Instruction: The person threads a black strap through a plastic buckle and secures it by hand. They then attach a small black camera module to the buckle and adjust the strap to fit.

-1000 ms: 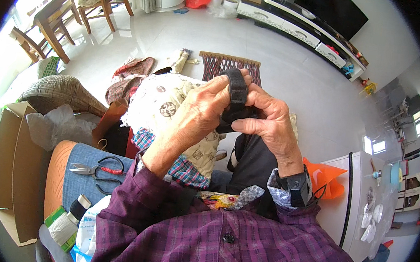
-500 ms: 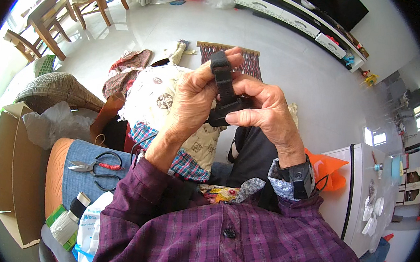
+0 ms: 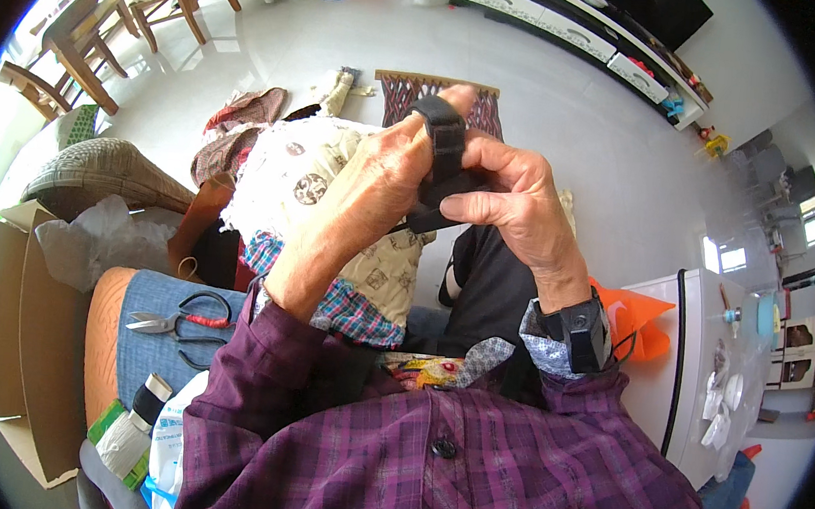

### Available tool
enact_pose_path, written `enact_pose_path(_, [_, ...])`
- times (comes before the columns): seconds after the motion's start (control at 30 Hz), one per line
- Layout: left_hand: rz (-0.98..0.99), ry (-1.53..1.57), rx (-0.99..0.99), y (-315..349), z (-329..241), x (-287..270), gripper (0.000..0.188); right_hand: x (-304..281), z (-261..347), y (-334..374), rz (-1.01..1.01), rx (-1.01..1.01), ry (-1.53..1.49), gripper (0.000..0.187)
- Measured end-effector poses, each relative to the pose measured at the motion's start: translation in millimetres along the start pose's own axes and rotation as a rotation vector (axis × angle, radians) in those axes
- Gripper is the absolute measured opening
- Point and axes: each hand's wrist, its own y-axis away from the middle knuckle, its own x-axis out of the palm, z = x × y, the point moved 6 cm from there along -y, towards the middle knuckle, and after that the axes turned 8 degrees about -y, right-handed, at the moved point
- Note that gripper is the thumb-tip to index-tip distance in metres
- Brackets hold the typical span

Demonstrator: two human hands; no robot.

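In front of my chest, both hands hold a black strap (image 3: pixel 447 146) with a buckle-like loop at its upper end and a darker, blocky part below. My left hand (image 3: pixel 375 179) grips the strap from the left; one fingertip sticks up past the loop and is slightly blurred. My right hand (image 3: pixel 520 204) pinches the lower part, its thumb in front and its fingers curled behind the strap. The lower part is largely hidden by the fingers. A black device on a band (image 3: pixel 577 335) sits on my right wrist.
Cream patterned cloth (image 3: pixel 381 276) and a plaid cloth (image 3: pixel 354 313) lie over my lap. At my left, scissors (image 3: pixel 178 325) with red-wrapped handles rest on denim, near a spool of white cord (image 3: pixel 126 443) and a cardboard box (image 3: pixel 43 320). A white cabinet (image 3: pixel 644 372) stands at right.
The black strap has turned, so its lower block shows less. My left hand has shifted slightly right, closer to my right hand. The whole view has moved a little.
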Motion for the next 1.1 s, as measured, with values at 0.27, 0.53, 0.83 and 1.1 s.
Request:
enact_pose_path(0.27, [-0.019, 0.541, -0.331, 1.3, 25.4, 14.2, 0.040, 1.6, 5.7, -3.8, 0.014, 0.049, 0.035, 0.033])
enact_pose_path(0.53, [-0.099, 0.940, -0.495, 6.6, 26.9, 25.2, 0.037, 0.3, 9.1, -5.3, -0.004, 0.082, 0.074, 0.034])
enact_pose_path(0.83, [-0.044, 0.883, -0.477, 5.9, 32.7, 32.0, 0.038, -3.5, 0.6, -2.9, -0.008, 0.130, 0.067, 0.031])
enact_pose_path(1.1, [-0.015, 0.137, 0.003, -2.2, 18.5, 14.6, 0.046, -3.4, -8.8, 0.0, -0.028, 0.041, 0.008, 0.028])
